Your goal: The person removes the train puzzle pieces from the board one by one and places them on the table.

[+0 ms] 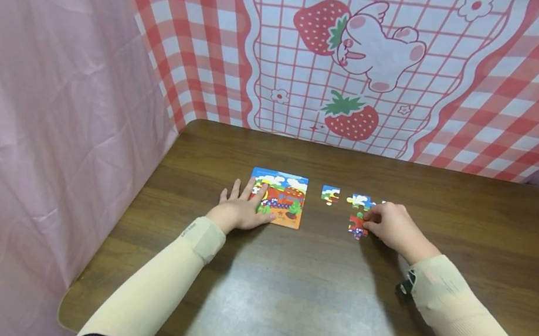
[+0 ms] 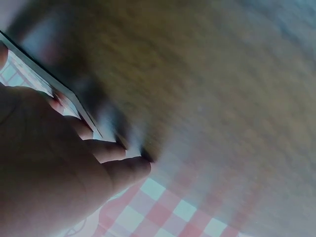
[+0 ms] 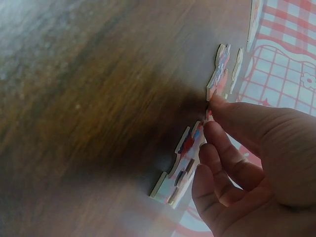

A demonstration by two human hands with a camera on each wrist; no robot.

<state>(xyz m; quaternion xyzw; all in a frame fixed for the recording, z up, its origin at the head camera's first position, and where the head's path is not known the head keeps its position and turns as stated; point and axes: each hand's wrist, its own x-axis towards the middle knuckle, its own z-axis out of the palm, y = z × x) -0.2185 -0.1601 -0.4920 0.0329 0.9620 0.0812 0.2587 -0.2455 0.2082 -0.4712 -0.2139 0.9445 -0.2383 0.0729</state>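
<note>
A jigsaw picture (image 1: 291,195) of a red-orange train under blue sky lies on the table. My left hand (image 1: 241,209) rests on its left part with fingers spread; in the left wrist view the board's edge (image 2: 74,98) runs past the fingers. My right hand (image 1: 395,228) pinches a puzzle piece (image 3: 209,114) between thumb and index finger, most of it hidden by them. Right beside the fingertips lies a red puzzle piece (image 1: 357,225). Just behind it is a cloud-and-sky piece (image 1: 360,200).
Another sky-and-grass piece (image 1: 330,194) lies between the picture and the right hand. More joined or overlapping pieces (image 3: 180,165) lie beneath the right hand, mostly covered in the head view. The brown wooden table (image 1: 302,292) meets a red-checked strawberry curtain (image 1: 342,55) at its back edge.
</note>
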